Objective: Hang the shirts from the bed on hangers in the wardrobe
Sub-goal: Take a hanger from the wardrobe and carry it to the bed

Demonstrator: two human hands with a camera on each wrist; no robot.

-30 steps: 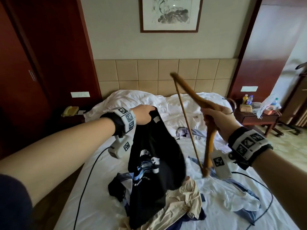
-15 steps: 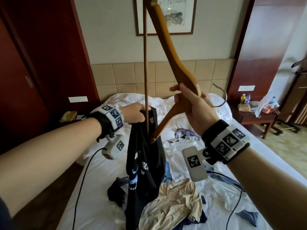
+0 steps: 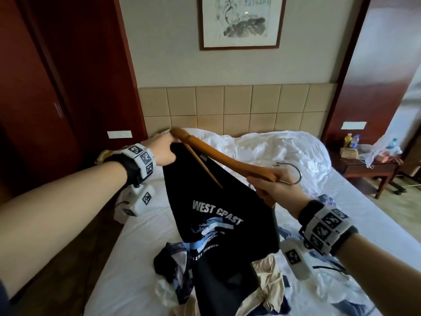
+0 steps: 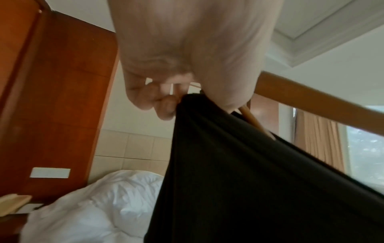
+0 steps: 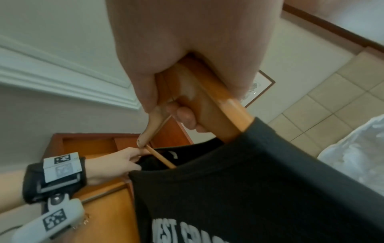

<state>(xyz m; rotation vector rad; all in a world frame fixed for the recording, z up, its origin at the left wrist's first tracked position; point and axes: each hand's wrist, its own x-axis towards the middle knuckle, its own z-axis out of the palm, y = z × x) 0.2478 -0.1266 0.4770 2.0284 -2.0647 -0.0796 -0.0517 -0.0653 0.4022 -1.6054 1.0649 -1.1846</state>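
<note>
A black T-shirt [image 3: 216,215] with a white "WEST COAST" print hangs above the bed between my hands. My left hand [image 3: 167,149] pinches its shoulder edge next to the far tip of a wooden hanger [image 3: 218,153]. My right hand [image 3: 270,187] grips the hanger at its middle, beside the metal hook [image 3: 295,175]. The hanger's lower bar and near arm run down into the shirt's neck opening. In the left wrist view my fingers [image 4: 166,106] bunch the black fabric [image 4: 249,164] under the hanger [image 4: 311,102]. The right wrist view shows the hanger [image 5: 218,105] entering the shirt [image 5: 259,180].
More shirts lie in a pile [image 3: 262,283] on the white bed [image 3: 127,258] below the black one. A rumpled duvet [image 3: 273,149] lies by the tiled headboard. Dark red wooden panels [image 3: 57,87] stand at the left. A nightstand [image 3: 369,166] with bottles is at the right.
The hanger came down from upright above my right hand to a slant between both hands, its lower end now inside the shirt's neck. The shirt spread out, print facing me.
</note>
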